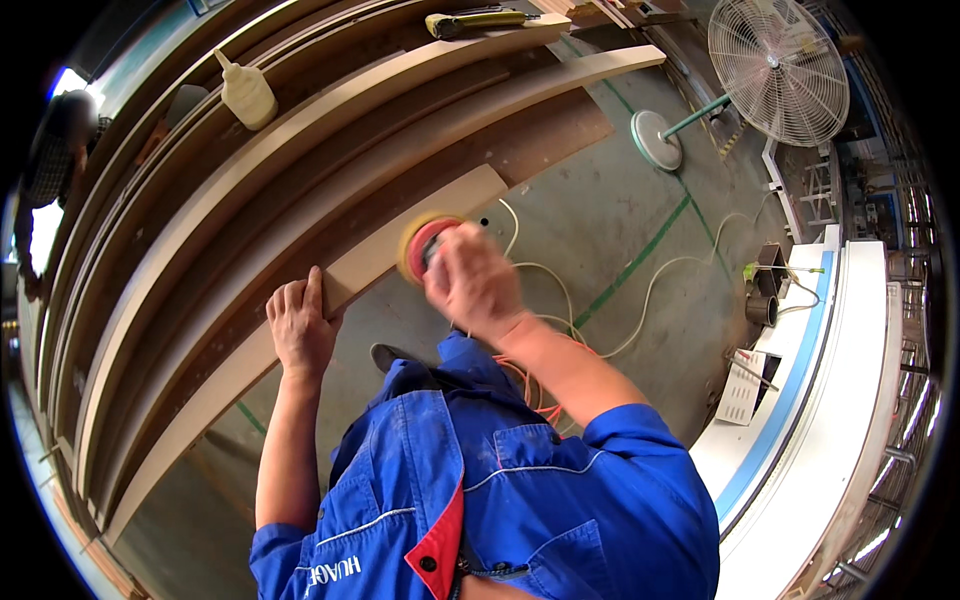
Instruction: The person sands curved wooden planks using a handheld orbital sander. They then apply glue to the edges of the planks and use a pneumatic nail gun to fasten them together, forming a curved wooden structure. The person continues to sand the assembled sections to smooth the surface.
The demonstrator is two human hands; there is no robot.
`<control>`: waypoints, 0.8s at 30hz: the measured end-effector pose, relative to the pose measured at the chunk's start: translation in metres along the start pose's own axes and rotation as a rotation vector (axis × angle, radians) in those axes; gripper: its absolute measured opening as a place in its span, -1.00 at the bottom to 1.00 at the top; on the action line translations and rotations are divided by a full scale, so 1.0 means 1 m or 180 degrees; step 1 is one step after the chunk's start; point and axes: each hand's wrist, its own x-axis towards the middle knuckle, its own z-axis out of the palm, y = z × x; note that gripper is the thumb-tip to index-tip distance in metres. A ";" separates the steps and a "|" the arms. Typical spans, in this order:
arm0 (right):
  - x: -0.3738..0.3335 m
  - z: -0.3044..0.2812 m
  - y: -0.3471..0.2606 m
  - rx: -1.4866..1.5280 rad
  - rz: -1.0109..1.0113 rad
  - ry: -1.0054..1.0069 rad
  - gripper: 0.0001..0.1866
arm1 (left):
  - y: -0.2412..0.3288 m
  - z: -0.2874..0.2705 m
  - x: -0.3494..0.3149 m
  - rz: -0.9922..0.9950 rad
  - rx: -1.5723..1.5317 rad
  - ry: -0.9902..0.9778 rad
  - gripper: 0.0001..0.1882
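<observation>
My right hand [472,282] is wrapped round a handheld disc sander [430,245] with a red body and a yellowish pad. The hand and sander are slightly blurred. The pad meets the near edge of a long pale wooden board [375,255], the closest of several long boards. Further left along that board, my left hand [302,322] grips its near edge, thumb pointing away from me and fingers bent. The undersides of both hands are hidden.
More long boards [300,140] lie beyond, bearing a white squeeze bottle [248,92] and a yellow-black tool [480,20]. A pedestal fan [772,62] stands far right. Pale hose [640,325] and orange hose [545,405] cross the floor. A white bench [850,330] is right; another person [55,160] is far left.
</observation>
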 end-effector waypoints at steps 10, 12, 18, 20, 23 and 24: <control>-0.014 -0.081 0.231 -0.0398 0.1800 0.0440 -0.50 | 0.006 -0.029 0.022 -0.0279 -0.0337 -0.0614 -0.16; -0.058 -0.091 0.243 0.0106 0.2356 0.0182 -0.55 | 0.001 -0.045 0.034 -0.0292 -0.0421 -0.0925 -0.19; -0.236 -0.062 0.233 0.0385 0.3784 -0.0956 -0.65 | -0.002 -0.042 0.057 -0.0637 -0.0351 -0.1027 -0.74; -0.308 -0.046 0.226 0.0267 0.4050 -0.1182 -0.59 | 0.015 -0.028 0.067 -0.0579 -0.0242 -0.0625 -0.77; -0.383 -0.040 0.203 0.0435 0.4614 -0.1598 -0.56 | 0.047 -0.009 0.086 -0.0392 -0.0096 -0.0419 -0.75; -0.415 -0.038 0.204 0.0421 0.4656 -0.1834 -0.52 | 0.059 -0.001 0.093 -0.0250 -0.0046 -0.0311 -0.73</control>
